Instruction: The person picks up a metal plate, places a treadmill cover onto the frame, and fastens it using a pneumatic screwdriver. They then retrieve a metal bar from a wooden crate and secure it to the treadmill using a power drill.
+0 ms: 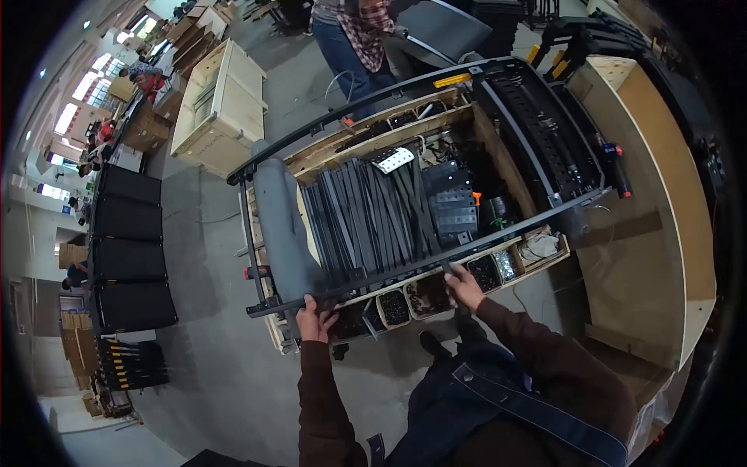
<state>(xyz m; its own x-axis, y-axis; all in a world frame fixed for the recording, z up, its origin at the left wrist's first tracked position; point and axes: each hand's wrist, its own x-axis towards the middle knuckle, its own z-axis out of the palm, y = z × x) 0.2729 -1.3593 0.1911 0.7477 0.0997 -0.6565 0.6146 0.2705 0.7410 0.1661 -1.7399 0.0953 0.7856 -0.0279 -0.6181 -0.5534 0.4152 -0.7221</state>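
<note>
A long dark metal frame (pixel 389 272) lies across an open wooden crate. Its near-left corner is in my left hand (pixel 314 321), thumb over the rail and fingers curled beneath. Farther right, my right hand (pixel 464 288) is closed around a short dark bar (pixel 447 269) that meets the near rail. A grey padded roll (pixel 282 222) rests at the frame's left end. Inside the crate are many dark metal strips (pixel 366 214), a white perforated plate (pixel 394 160) and dark brackets (pixel 454 208). A perforated dark panel (pixel 537 124) spans the frame's right end.
Small bins of dark hardware (pixel 394 307) line the crate's near side. Red-and-black power tools (pixel 616 167) sit at the right end. A tall wooden box (pixel 661 210) stands to the right, a pale crate (pixel 218 109) at the far left. Across from me stands a person in a plaid shirt (pixel 366 39).
</note>
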